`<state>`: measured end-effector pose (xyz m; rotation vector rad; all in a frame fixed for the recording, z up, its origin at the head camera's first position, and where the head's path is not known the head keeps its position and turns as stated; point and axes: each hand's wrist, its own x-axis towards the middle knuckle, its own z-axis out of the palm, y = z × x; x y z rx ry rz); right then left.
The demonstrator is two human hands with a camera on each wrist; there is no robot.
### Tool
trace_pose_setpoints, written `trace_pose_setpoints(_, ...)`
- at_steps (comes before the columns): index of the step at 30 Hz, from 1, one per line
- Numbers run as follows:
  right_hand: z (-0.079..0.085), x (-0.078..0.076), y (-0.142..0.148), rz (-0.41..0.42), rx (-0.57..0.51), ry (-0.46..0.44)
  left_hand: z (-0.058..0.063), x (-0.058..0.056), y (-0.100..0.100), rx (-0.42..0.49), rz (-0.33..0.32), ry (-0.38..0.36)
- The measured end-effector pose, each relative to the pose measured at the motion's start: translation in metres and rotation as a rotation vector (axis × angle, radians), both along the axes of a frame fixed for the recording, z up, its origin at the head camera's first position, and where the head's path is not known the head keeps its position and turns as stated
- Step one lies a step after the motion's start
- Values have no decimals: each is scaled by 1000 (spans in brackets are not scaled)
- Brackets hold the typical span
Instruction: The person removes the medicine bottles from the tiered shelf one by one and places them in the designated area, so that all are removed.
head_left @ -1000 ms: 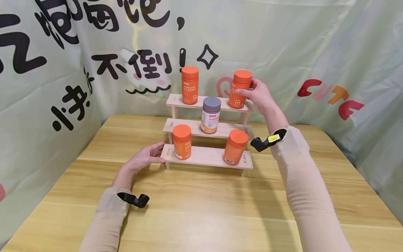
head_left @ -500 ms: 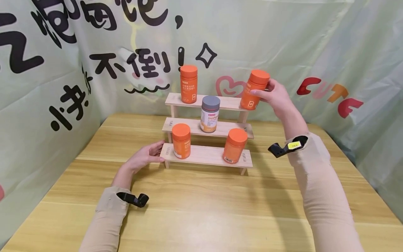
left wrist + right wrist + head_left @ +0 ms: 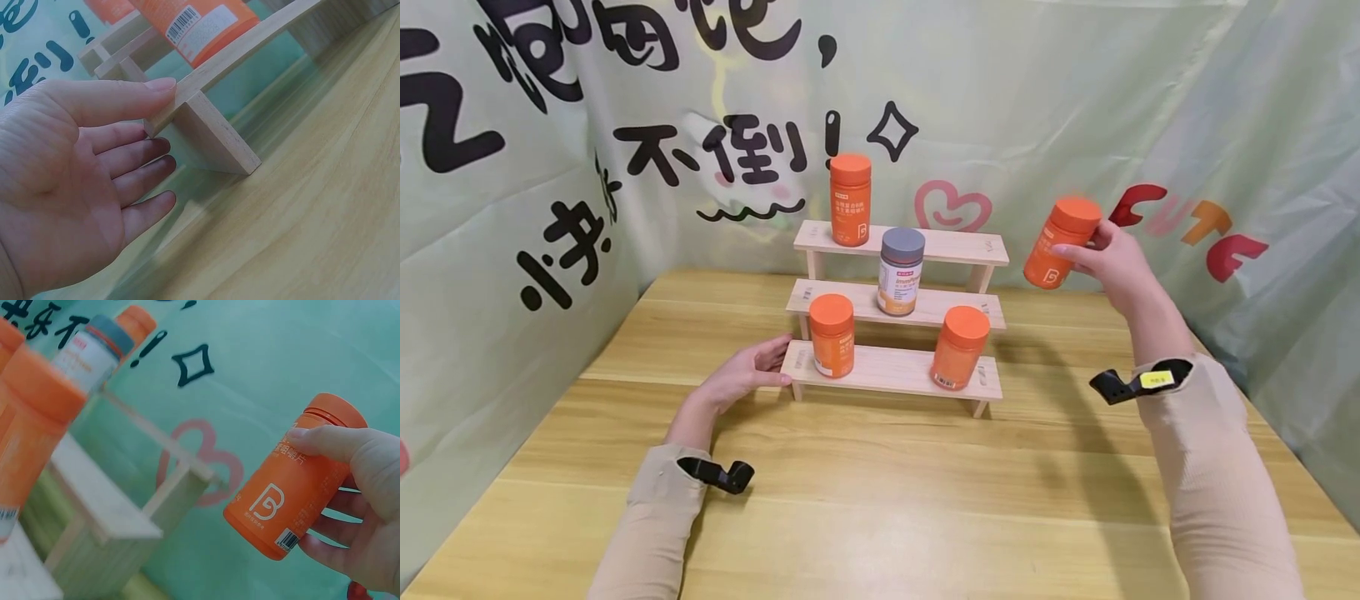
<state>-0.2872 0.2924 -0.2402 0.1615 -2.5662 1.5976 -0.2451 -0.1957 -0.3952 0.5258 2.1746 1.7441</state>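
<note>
My right hand (image 3: 1108, 258) holds an orange bottle (image 3: 1060, 242) in the air, tilted, right of the wooden three-step stand (image 3: 966, 244). In the right wrist view, the thumb lies across its front and the fingers are behind it. My left hand (image 3: 94, 169) grips the left end of the lowest step, thumb at the front corner and index finger at the back; the other fingers are extended. Another orange bottle (image 3: 850, 200) stands on the top step. A grey-lidded bottle (image 3: 900, 272) is on the middle step. The lowest step bears orange bottles at left (image 3: 832, 337) and right (image 3: 960, 348).
The stand is on a light wood table (image 3: 880, 500). Behind it hangs a pale green cloth (image 3: 1045, 100) printed with black characters, a pink heart and coloured letters. Each wrist wears a black camera.
My right hand has lifted the orange bottle off the right end of the top step and carried it right and slightly down, tilting it. My left hand has stayed in place.
</note>
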Motion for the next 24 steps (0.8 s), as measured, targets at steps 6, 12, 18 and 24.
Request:
trace_pose_setpoints(6, -29, 7, 15, -9, 41, -11, 2, 1, 0, -11, -3, 2)
trace_pose_setpoints(12, -59, 10, 23, 0, 32, -10, 1, 0, 1, -14, -2, 1)
trace_pose_setpoints(18, -86, 11, 26, -12, 31, 14, 1, 0, 1, -12, -2, 4)
trace_pose_setpoints(24, -107, 11, 23, -55, 15, 39, 0, -1, 0, 2, -1, -6)
